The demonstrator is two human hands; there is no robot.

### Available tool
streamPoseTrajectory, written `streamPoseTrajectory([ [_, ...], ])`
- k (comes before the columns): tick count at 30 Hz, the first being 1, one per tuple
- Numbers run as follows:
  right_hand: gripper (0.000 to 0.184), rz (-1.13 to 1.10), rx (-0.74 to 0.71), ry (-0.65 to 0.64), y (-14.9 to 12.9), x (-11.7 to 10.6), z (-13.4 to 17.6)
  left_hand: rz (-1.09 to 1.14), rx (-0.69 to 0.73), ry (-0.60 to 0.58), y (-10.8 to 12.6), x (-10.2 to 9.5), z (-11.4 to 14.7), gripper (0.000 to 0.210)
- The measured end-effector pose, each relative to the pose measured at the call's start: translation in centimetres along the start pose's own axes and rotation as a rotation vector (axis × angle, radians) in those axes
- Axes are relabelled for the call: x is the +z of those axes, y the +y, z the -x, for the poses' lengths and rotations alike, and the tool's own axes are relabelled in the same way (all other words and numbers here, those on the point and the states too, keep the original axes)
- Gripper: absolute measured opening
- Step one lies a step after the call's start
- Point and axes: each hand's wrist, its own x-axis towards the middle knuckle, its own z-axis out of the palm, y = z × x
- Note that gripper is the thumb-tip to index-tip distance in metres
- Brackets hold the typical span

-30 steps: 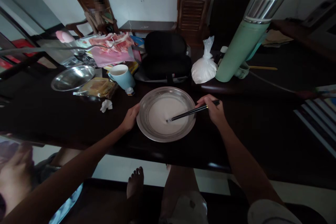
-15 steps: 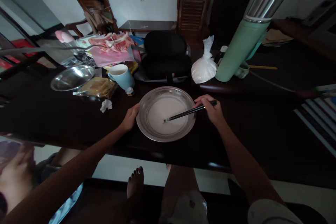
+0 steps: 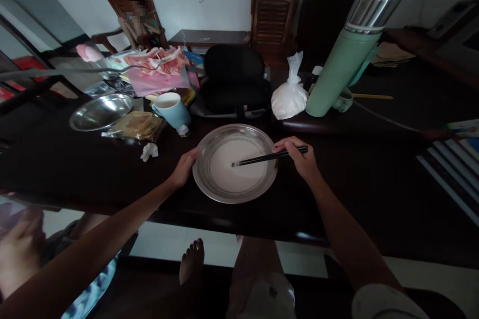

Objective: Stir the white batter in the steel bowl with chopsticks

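Observation:
A round metal basin (image 3: 200, 179) stands on the dark table close to its front edge. Pale, creamy liquid (image 3: 239, 177) covers its bottom. My left hand (image 3: 184, 167) grips the basin's left rim, fingers on the outside. In my right hand (image 3: 301, 159), closed at the right rim, is a pair of black chopsticks (image 3: 265, 157). Their tips, coated with whitish paste, are at the liquid near the basin's middle. Past the basin, a tied clear plastic bag of white powder (image 3: 289, 100) sits beside a leaning-looking green thermos (image 3: 340, 70).
Behind the basin's left are a light-blue mug (image 3: 174, 112), a crumpled tissue (image 3: 149, 151), a packaged food bag (image 3: 136, 126) and a second metal bowl (image 3: 101, 118). Raw meat (image 3: 160, 62) lies on pink plastic. A black case (image 3: 235, 79) stands behind. Another person (image 3: 140, 22) sits on a far chair.
The chopstick tips have shifted slightly left and up in the liquid, and the chopsticks lie flatter. Both hands keep their places at the basin; the whole view has shifted a little.

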Motion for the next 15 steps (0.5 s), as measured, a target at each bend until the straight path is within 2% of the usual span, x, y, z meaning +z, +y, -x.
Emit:
streamPoseTrajectory([
  [3, 0.036, 0.05, -0.033, -0.032, -0.2, -0.2, -0.1, 0.011, -0.003, -0.058, 0.3, -0.3, -0.3, 0.048],
  [8, 0.037, 0.018, 0.026, 0.153, 0.0, -0.8, -0.2, 0.132, -0.224, -0.223, 1.0, -1.1, -1.0, 0.034],
  [11, 0.037, -0.02, 0.048, 0.065, 0.1, -0.2, 0.0, 0.228, -0.294, -0.312, 1.2, -1.7, -1.3, 0.032],
  [13, 0.036, -0.018, 0.037, -0.032, 0.1, 0.2, 0.2, 0.272, -0.308, -0.309, 1.1, -1.8, -1.3, 0.034],
  [15, 0.035, 0.003, 0.025, -0.063, 0.1, 0.2, 0.1, 0.299, -0.308, -0.271, 0.9, -1.7, -1.1, 0.04],
])
